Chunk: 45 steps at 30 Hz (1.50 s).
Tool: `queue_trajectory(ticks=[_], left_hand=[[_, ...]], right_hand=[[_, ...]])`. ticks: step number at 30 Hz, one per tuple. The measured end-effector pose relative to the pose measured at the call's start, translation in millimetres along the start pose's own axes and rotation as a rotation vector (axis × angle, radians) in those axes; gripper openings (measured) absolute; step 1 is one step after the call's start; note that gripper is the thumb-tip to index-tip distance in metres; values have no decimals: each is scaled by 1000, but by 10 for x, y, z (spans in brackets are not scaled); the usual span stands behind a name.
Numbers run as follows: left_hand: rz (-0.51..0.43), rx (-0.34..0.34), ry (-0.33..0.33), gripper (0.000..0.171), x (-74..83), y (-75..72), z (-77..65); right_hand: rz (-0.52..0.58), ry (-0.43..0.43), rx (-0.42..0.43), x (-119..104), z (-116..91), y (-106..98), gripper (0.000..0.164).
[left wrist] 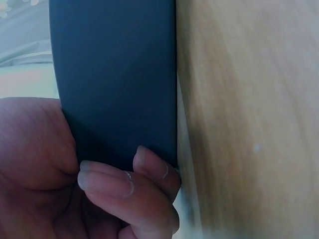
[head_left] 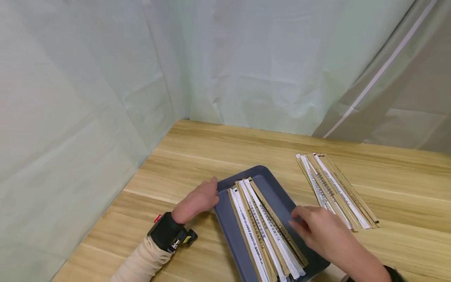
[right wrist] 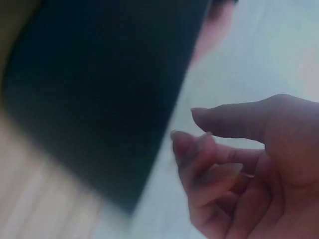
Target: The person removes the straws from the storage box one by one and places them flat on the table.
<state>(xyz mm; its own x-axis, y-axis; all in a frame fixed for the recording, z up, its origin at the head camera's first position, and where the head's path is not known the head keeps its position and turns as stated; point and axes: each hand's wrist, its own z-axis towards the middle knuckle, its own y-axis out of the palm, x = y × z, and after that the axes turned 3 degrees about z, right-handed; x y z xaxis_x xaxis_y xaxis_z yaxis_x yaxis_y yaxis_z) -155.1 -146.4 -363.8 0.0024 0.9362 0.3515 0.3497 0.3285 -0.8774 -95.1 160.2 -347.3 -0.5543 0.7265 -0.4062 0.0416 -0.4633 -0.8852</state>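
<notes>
Bends the fingers of the right hand [head_left: 322, 229] loosely, with thumb parted from forefinger, beside the right rim of a grey tray [head_left: 276, 196]. Has brown and white packets [head_left: 262, 231] lying lengthwise inside that tray. Grips its left side, near the far corner, with the left hand [head_left: 201, 196]. Has more packets [head_left: 338, 192] on the wooden surface [head_left: 197, 156] beyond, before a pale curtain [head_left: 264, 58].

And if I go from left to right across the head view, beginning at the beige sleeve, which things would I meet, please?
Beige sleeve, black wrist strap, left hand, dark tray, printed strips outside it.
</notes>
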Motion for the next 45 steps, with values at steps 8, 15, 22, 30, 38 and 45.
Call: queue_trajectory(ticks=[8, 15, 22, 30, 38, 45], left_hand=[[-38, -6, -7, 37, -1, 84, 26], [-22, 1, 4, 45, -2, 108, 56], [-28, -4, 5, 49, -15, 82, 63], [-26, -4, -12, 40, -11, 109, 83], [-29, -12, -24, 46, 3, 125, 82], [-34, -9, -18, 50, -3, 104, 68]], right_hand=[[-33, 181, -386, -228, 27, 403, 21], [-4, 99, -232, -194, -11, 357, 33], [-45, 15, 88, -140, 12, 21, 39], [-114, 43, 154, -27, 32, -84, 12], [-114, 94, 127, 13, 46, -104, 8], [-128, 83, 157, 53, 60, -145, 9]])
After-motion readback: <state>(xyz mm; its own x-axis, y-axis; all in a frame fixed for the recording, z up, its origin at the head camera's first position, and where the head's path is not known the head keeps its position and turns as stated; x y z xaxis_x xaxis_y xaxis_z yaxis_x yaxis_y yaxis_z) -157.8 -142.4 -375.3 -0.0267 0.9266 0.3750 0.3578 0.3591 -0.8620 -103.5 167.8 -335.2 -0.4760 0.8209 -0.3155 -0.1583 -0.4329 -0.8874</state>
